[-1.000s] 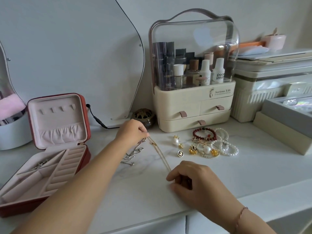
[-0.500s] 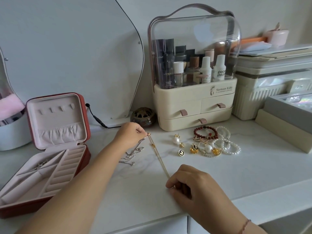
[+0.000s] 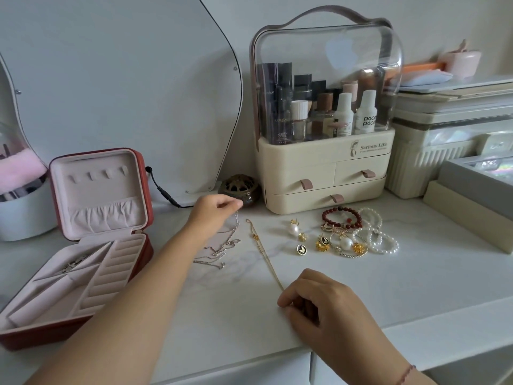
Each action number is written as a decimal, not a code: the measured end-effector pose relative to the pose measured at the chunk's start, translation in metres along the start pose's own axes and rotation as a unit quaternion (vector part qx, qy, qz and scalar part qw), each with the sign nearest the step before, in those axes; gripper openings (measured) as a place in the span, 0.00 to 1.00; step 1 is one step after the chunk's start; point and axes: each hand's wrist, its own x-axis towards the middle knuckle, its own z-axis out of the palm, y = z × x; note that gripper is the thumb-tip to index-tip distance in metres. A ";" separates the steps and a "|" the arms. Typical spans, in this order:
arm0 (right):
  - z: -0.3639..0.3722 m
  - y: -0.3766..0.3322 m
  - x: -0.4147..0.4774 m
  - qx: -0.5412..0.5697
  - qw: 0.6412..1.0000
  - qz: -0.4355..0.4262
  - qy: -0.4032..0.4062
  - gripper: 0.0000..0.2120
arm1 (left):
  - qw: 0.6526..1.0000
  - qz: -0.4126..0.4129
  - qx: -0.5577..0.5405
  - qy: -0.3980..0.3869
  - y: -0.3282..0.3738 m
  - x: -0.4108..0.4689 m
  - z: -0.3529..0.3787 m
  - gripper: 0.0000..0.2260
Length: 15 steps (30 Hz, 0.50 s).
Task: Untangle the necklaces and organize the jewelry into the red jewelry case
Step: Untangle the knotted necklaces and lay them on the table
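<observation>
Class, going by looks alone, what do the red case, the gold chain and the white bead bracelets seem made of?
Red case: matte leather-like shell, probably faux; pale velvety lining. Chain: gold-coloured metal, thin glinting links; real gold unknowable. Bracelets: glossy white pearl-like beads, genuine or imitation unclear.

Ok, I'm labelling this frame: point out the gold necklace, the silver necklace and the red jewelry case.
gold necklace (image 3: 268, 262): head view, mid-chain.
silver necklace (image 3: 222, 250): head view, tangled strands.
red jewelry case (image 3: 41, 336): head view, base's front wall.

The left hand (image 3: 215, 213) pinches a silver necklace (image 3: 222, 247). The right hand (image 3: 324, 309) pinches a gold necklace (image 3: 268, 257) lying straight on the white desk (image 3: 416, 273). The red jewelry case (image 3: 41, 336) sits open at the left.
</observation>
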 end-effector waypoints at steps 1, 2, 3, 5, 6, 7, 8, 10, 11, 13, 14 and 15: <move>0.001 0.001 0.000 -0.003 1.000 0.001 0.008 0.06 | 1.000 -0.015 -0.018 0.005 0.001 0.000 -0.005 0.02; 0.003 0.002 -0.001 -0.006 1.000 0.004 0.016 0.06 | 0.999 -0.033 -0.018 0.002 0.001 0.000 -0.011 0.03; 0.005 0.003 -0.002 -0.009 1.000 0.010 0.026 0.06 | 0.999 -0.053 0.001 -0.006 0.000 0.001 -0.017 0.03; 0.011 0.006 -0.004 -0.021 0.998 0.019 0.056 0.04 | 0.990 -0.098 0.092 -0.035 -0.002 -0.001 -0.027 0.04; 0.013 0.007 -0.006 -0.029 0.997 0.021 0.075 0.03 | 0.983 -0.109 0.140 -0.055 -0.002 -0.003 -0.029 0.04; 0.015 0.008 -0.007 -0.037 0.995 0.024 0.093 0.02 | 0.976 -0.107 0.175 -0.075 -0.002 -0.004 -0.029 0.04; 0.017 0.010 -0.009 -0.045 0.992 0.025 0.111 0.02 | 0.973 -0.093 0.193 -0.089 0.001 -0.006 -0.028 0.03; 0.018 0.011 -0.012 -0.078 0.986 0.015 0.149 0.01 | 0.971 -0.022 0.223 -0.089 0.010 -0.010 -0.023 0.06; 0.018 0.012 -0.013 -0.100 0.981 0.008 0.167 0.04 | 0.965 0.033 0.246 -0.089 0.014 -0.012 -0.021 0.09; 0.017 0.014 -0.016 -0.130 0.972 -0.009 0.194 0.09 | 0.943 0.116 0.285 -0.127 0.024 -0.017 -0.017 0.13; 0.016 0.015 -0.017 -0.138 0.969 -0.016 0.205 0.10 | 0.930 0.128 0.306 -0.159 0.027 -0.021 -0.014 0.14; 0.016 0.015 -0.018 -0.142 0.967 -0.020 0.212 0.10 | 0.915 0.132 0.331 -0.189 0.029 -0.025 -0.012 0.16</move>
